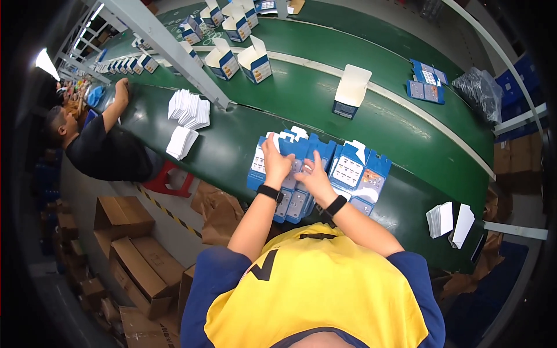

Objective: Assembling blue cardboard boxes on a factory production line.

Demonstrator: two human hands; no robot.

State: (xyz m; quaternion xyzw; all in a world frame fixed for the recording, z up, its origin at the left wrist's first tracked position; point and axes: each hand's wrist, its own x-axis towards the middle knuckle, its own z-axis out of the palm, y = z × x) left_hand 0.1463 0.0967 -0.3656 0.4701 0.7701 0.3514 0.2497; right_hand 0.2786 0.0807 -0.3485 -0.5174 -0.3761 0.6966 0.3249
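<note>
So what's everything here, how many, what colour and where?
Flattened cartons: several, blue and white, centre
Open boxes: many, white and blue, ahead
Paper stacks: about four, white, left and right
Far cartons: a few, blue, upper right
Plastic bag: one, clear, far right
Cardboard boxes: several, brown, lower left
Stool: one, red, left
Nearest co-worker: one, dark shirt, left
Table: one, green, centre
Top: one, yellow and blue, bottom
Left hand: one, black wristband, at cartons
Right hand: one, black wristband, at cartons
</note>
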